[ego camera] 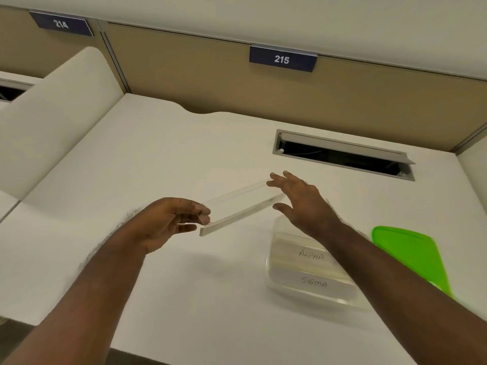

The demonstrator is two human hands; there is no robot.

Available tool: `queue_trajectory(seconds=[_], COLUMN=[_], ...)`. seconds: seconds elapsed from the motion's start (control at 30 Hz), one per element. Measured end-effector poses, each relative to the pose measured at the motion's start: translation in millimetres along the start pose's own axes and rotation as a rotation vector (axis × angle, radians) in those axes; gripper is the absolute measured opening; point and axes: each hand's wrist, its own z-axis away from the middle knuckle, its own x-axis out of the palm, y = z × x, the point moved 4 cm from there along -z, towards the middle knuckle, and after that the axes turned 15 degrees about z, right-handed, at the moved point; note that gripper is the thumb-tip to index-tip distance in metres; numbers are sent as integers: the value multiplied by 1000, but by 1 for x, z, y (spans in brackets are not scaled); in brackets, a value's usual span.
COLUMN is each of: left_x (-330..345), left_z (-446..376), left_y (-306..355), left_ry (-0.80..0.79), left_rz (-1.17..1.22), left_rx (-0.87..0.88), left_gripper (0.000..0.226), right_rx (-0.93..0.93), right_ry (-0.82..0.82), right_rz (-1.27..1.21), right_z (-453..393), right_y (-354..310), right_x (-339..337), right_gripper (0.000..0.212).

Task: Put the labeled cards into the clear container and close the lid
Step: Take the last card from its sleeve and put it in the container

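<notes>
Labeled card [241,206], clear, stiff and probably slick, held beyond the clear container [311,270]: left hand [168,222] pinches one end, right hand [303,201] fingers spread at the other.

White desk [147,159] with cable slot [342,156], tan partition [200,75], sign 215 [282,59].

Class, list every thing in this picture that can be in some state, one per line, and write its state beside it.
clear container: open, no lid on it, cards inside
ALPHA card: in the container
SIGMA card: in the container
green lid: off, lying on the desk right of the container
clear card holder: held above the desk
left hand: gripping the holder's near end
right hand: open at its far end
desk cable hatch: open
</notes>
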Motion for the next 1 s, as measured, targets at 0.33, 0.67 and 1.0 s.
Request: queue_trajectory(seconds=[0.33, 0.67, 1.0], left_x=[57, 128, 162], left_z=[-24, -36, -51], left_y=[-9, -16, -37], left_ry=[-57, -203, -150], left_rz=[-48, -328, -853], left_rx=[-113, 100, 310], left_gripper=[25, 34, 30], right_rx=[163, 402, 453], right_ry=[-53, -81, -84], right_rz=[-337, -486, -252], right_z=[71, 127, 162], right_y=[56, 106, 136], right_x=[-38, -50, -43], right_gripper=[43, 26, 31])
